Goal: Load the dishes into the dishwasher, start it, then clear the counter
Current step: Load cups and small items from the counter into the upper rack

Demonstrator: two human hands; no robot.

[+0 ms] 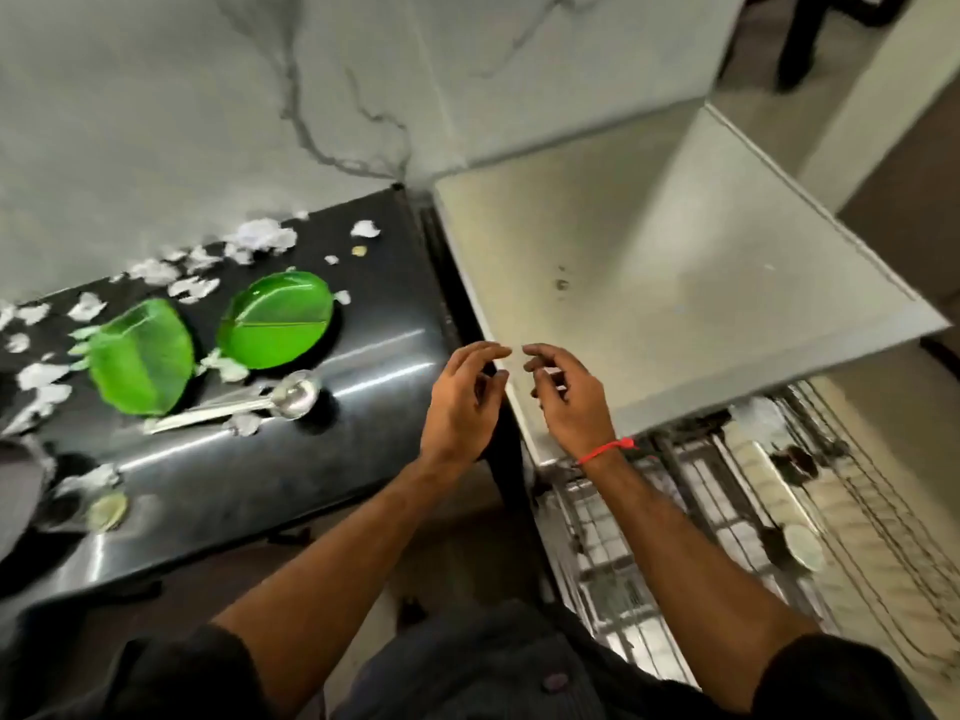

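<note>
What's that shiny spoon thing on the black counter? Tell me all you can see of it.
The ladle looks like polished steel, with a round, deep bowl and a long, thin handle. It lies flat on the black counter, bowl towards the right, just in front of the two green plates. White paper scraps lie against it. Neither hand touches it.

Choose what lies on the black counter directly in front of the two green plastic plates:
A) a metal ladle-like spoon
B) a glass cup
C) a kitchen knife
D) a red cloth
A: a shiny metal spoon with a round bowl lies on the black counter just before the green plastic plates.
</note>
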